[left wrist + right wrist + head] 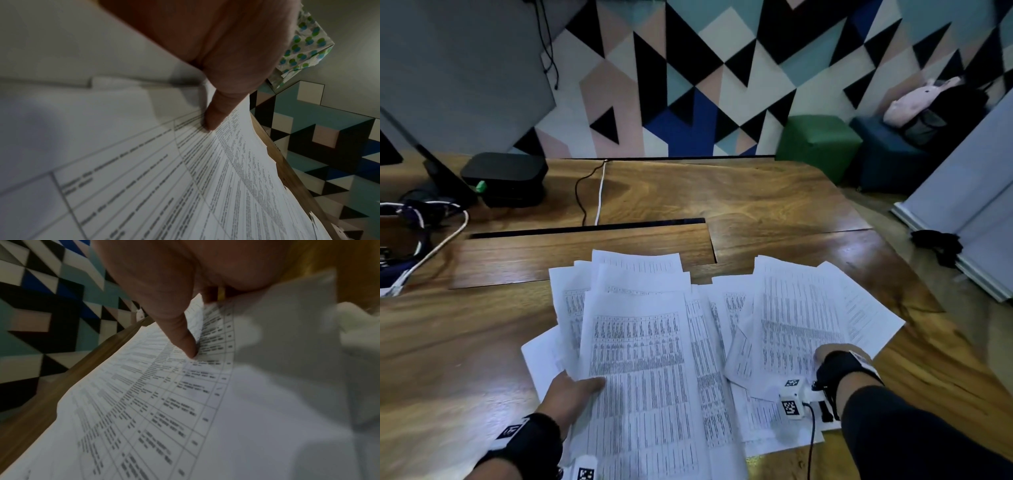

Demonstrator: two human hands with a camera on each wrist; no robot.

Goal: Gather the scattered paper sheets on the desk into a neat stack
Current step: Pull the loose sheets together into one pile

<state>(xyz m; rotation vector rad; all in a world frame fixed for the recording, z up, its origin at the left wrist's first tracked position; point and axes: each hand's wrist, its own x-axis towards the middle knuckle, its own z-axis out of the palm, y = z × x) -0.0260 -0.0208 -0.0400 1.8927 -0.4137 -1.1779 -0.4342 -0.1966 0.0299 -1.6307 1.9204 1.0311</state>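
Both hands grip paper: left hand [571, 385] pinches the tall sheet bundle [640, 359], right hand [825, 358] pinches the loose sheets [798, 308] beside it on the table [756, 205]. Gathering is midway; next, slide those onto the bundle.

The head view looks forward and down from above the worktop [756, 198], toward the patterned wall [722, 68] beyond it, taking in both hands and the spread paper sheets [647, 359]. Each wrist view sits very close to the sheets, low along its own thumb, facing that same wall. All three share the sheets, the worktop's edge and the wall.
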